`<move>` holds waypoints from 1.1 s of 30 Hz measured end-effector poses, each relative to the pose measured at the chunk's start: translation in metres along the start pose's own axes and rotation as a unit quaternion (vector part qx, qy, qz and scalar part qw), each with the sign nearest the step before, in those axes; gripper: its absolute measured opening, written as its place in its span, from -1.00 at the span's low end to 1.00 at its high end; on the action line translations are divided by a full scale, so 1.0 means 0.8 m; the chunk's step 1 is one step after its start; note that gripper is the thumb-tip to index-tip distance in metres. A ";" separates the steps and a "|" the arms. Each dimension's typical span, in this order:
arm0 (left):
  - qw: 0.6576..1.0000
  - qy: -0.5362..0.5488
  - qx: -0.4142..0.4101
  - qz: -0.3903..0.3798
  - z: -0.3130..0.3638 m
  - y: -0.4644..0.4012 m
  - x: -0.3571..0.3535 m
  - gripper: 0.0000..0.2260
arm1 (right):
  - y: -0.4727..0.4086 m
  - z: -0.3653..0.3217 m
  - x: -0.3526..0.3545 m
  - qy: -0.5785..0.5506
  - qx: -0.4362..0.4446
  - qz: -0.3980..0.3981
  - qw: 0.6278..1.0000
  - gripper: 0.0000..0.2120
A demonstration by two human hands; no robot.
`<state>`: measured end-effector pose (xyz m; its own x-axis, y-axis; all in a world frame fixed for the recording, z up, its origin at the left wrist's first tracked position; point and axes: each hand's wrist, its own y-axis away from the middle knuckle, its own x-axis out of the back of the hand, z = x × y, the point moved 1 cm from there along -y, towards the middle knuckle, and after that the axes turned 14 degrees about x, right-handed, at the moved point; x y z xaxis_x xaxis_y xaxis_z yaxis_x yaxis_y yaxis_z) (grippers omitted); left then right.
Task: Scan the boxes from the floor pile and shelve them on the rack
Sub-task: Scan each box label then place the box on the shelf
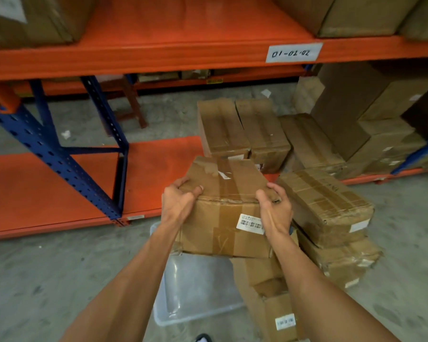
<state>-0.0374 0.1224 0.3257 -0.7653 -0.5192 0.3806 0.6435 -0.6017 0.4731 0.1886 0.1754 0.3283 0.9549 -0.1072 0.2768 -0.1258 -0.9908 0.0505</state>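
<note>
I hold a taped cardboard box (226, 211) in mid air with both hands. My left hand (179, 202) grips its near left top corner, my right hand (274, 208) its near right top corner. A white barcode label (250, 224) faces me on the box's front side. Below and to the right lies the floor pile of similar boxes (326, 208). Ahead stands the rack with orange shelves: a low shelf (158, 174) holding two boxes (242, 132), and an upper shelf (173, 33) with a tag reading 01-01-02 (293, 52).
A clear plastic bin (195, 290) sits on the concrete floor under the held box. Blue rack uprights (101, 124) stand at left centre. Large cartons (371, 112) fill the low shelf at right, and more cartons (363, 13) sit on the upper shelf.
</note>
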 end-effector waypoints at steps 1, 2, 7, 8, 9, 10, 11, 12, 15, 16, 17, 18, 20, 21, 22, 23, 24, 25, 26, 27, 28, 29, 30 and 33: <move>1.000 0.003 -0.006 0.004 0.006 0.015 0.007 -0.50 | 0.009 -0.013 0.009 -0.005 0.011 0.000 1.000 -0.69; 1.000 0.007 -0.012 0.007 0.011 0.030 0.013 -0.50 | 0.018 -0.024 0.017 -0.011 0.022 0.001 1.000 -0.67; 0.998 0.030 -0.048 0.020 0.029 0.121 0.044 -0.52 | 0.068 -0.075 0.069 -0.037 0.062 -0.006 0.997 -0.57; 0.998 0.036 -0.054 0.023 0.032 0.141 0.050 -0.51 | 0.077 -0.083 0.082 -0.041 0.070 -0.006 0.997 -0.56; 0.997 0.035 -0.059 0.026 0.034 0.162 0.056 -0.51 | 0.089 -0.090 0.096 -0.045 0.078 -0.003 0.996 -0.58; 0.997 0.038 -0.065 0.031 0.037 0.184 0.062 -0.51 | 0.101 -0.099 0.109 -0.049 0.087 -0.002 0.995 -0.60; 0.996 0.042 -0.071 0.037 0.041 0.206 0.071 -0.52 | 0.114 -0.112 0.123 -0.056 0.103 -0.003 0.993 -0.61; 0.995 0.049 -0.076 0.039 0.046 0.228 0.079 -0.53 | 0.126 -0.125 0.135 -0.061 0.113 -0.006 0.992 -0.58; 0.992 0.073 -0.092 0.049 0.062 0.287 0.105 -0.55 | 0.157 -0.172 0.167 -0.076 0.138 -0.011 0.987 -0.50; 0.990 0.085 -0.098 0.050 0.070 0.307 0.115 -0.55 | 0.167 -0.188 0.177 -0.081 0.147 -0.010 0.986 -0.48; 0.989 0.093 -0.103 0.052 0.077 0.325 0.124 -0.55 | 0.177 -0.203 0.187 -0.085 0.159 -0.007 0.984 -0.47; 0.987 0.102 -0.111 0.053 0.084 0.342 0.132 -0.55 | 0.185 -0.216 0.196 -0.086 0.172 -0.002 0.981 -0.47; 0.984 0.114 -0.129 0.056 0.101 0.377 0.149 -0.52 | 0.201 -0.245 0.213 -0.091 0.204 0.005 0.975 -0.46; 0.981 0.120 -0.139 0.059 0.112 0.393 0.158 -0.49 | 0.207 -0.260 0.221 -0.096 0.220 0.007 0.971 -0.46; 0.978 0.127 -0.150 0.064 0.123 0.407 0.167 -0.45 | 0.212 -0.276 0.227 -0.102 0.234 0.010 0.967 -0.45; 0.975 0.132 -0.162 0.069 0.135 0.421 0.177 -0.44 | 0.218 -0.293 0.232 -0.110 0.249 0.014 0.962 -0.45; 0.972 0.138 -0.177 0.073 0.147 0.436 0.187 -0.45 | 0.223 -0.311 0.239 -0.120 0.262 0.017 0.957 -0.46; 0.967 0.144 -0.192 0.082 0.157 0.450 0.196 -0.47 | 0.229 -0.327 0.245 -0.131 0.274 0.020 0.953 -0.47; 0.961 0.151 -0.211 0.094 0.169 0.466 0.208 -0.51 | 0.235 -0.347 0.251 -0.143 0.287 0.019 0.947 -0.48; 0.957 0.149 -0.225 0.102 0.180 0.475 0.216 -0.52 | 0.236 -0.361 0.254 -0.152 0.293 0.018 0.944 -0.49; 0.955 0.146 -0.234 0.111 0.189 0.478 0.220 -0.52 | 0.235 -0.370 0.254 -0.156 0.298 0.018 0.941 -0.50; 0.951 0.142 -0.246 0.122 0.200 0.486 0.229 -0.51 | 0.237 -0.386 0.256 -0.166 0.312 0.017 0.935 -0.50; 0.946 0.143 -0.260 0.129 0.212 0.496 0.238 -0.50 | 0.240 -0.403 0.258 -0.175 0.329 0.013 0.928 -0.51; 0.933 0.160 -0.288 0.142 0.252 0.511 0.262 -0.50 | 0.233 -0.450 0.254 -0.198 0.360 0.010 0.912 -0.51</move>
<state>0.0618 -0.1103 0.7590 -0.5773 -0.8068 0.1261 0.7925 -0.5907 -0.1516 0.2626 -0.0013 0.7394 0.9945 -0.0064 -0.1047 -0.0716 -0.7706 -0.6333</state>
